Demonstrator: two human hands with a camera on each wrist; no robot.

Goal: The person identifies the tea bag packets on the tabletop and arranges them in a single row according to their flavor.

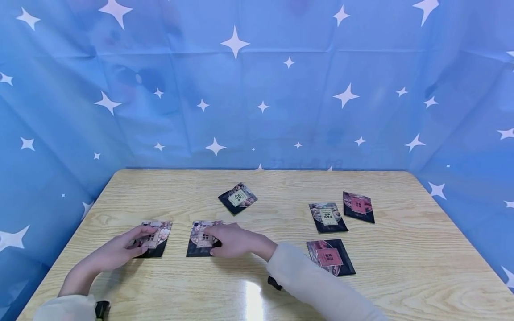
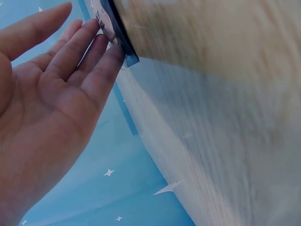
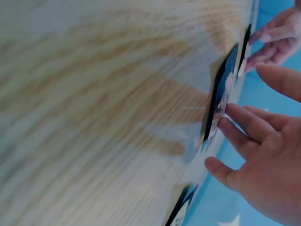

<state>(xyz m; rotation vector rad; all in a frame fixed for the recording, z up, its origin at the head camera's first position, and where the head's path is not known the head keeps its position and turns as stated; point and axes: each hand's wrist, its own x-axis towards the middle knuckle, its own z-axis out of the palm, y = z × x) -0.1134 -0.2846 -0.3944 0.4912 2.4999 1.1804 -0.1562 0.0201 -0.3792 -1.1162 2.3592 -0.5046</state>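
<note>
Pale wood-grain table (image 1: 401, 243), with a blue star-printed backdrop (image 1: 277, 129) behind; six flat packets lie on it.

Left: left hand (image 1: 119, 250) rests its fingertips on the left floral packet (image 1: 163, 238), at near left. Fingers extended, not wrapped round it; left wrist view shows them meeting the packet by its edge. Judged risk: uneven fingertip pressure could skew the packet or bend a corner.

Left of centre: right floral packet (image 1: 195, 243), just beside the first, with a strip of wood between. Right hand (image 1: 233, 241) touches its right part, fingers likewise fairly straight, no grip seen. Too sharp a push leftward could run it into its neighbour; smooth packaging might also slip under light contact.

Centre, far: green-labelled packet (image 1: 238, 199), turned askew, apart from both hands.

Right: near red-labelled packet (image 1: 330, 257) lies just beside the right sleeve (image 1: 317, 283); cannot tell whether they touch. Dragging cloth could shift it. Beyond it, right green-labelled packet (image 1: 328, 217); farther right, far red-labelled packet (image 1: 358, 207). These last two sit close together, so a careless reach for one could knock the other.
</note>
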